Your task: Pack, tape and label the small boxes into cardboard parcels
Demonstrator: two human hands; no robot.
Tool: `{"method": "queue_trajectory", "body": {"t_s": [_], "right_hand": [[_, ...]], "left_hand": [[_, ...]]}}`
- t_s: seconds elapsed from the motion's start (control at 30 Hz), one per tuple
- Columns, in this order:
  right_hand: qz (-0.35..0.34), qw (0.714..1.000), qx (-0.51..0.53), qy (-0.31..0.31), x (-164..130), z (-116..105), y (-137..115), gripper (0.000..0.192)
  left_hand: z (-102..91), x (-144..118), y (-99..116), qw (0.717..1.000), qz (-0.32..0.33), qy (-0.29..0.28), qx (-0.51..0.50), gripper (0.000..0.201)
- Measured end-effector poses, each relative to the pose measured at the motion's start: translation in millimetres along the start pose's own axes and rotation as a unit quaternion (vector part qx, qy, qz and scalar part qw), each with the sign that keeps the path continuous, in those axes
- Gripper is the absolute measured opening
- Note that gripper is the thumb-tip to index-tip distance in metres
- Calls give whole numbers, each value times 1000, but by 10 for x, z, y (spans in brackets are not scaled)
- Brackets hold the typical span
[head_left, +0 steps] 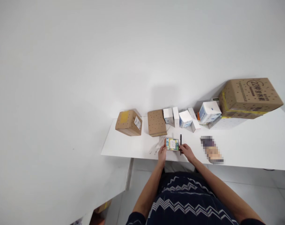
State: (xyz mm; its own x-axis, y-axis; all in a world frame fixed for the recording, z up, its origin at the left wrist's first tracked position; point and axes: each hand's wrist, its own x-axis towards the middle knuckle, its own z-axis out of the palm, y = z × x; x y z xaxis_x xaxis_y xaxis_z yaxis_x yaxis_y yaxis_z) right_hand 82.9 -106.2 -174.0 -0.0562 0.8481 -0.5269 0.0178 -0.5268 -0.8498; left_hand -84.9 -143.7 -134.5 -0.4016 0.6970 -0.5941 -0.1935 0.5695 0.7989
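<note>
Between my two hands is a small printed box [172,144] in green, yellow and blue with an orange end, just above or on the white table [142,150]. My left hand [162,154] grips its left end, fingers closed along the orange side. At the right end, my right hand [187,152] is closed around a black pen [180,140], which points away from me. Those right fingertips also lie close to the box's edge; whether they touch it I cannot tell.
A taped carton [128,122] and another brown carton [156,122] stand along the wall. Several white boxes [176,117] follow to the right, up to a large brown carton [250,97]. A pixelated patch [212,150] lies right of my hands. The table's front edge is near my body.
</note>
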Motion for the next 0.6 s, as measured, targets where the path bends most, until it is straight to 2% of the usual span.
{"method": "queue_trajectory", "body": {"t_s": [0.1,0.2,0.27,0.33,0.47,0.6], "right_hand": [[22,999,39,-18,-33,45,8,29],[46,997,59,-25,-56,71,21,29],[59,996,63,-12,-57,53,27,28],[68,995,67,10,-54,-2,26,26],[74,992,86,60,-75,-166,-3,25],[65,986,127,89,-145,-275,-97,28]], "left_hand": [[61,-21,26,995,100,-5,24,43],[137,-60,8,971,224,1,86,49],[181,-102,-29,956,269,9,115,55],[204,-144,-80,951,282,3,124,65],[184,-174,-204,953,267,-23,143,86],[135,-126,-288,949,255,-31,184,88]]}}
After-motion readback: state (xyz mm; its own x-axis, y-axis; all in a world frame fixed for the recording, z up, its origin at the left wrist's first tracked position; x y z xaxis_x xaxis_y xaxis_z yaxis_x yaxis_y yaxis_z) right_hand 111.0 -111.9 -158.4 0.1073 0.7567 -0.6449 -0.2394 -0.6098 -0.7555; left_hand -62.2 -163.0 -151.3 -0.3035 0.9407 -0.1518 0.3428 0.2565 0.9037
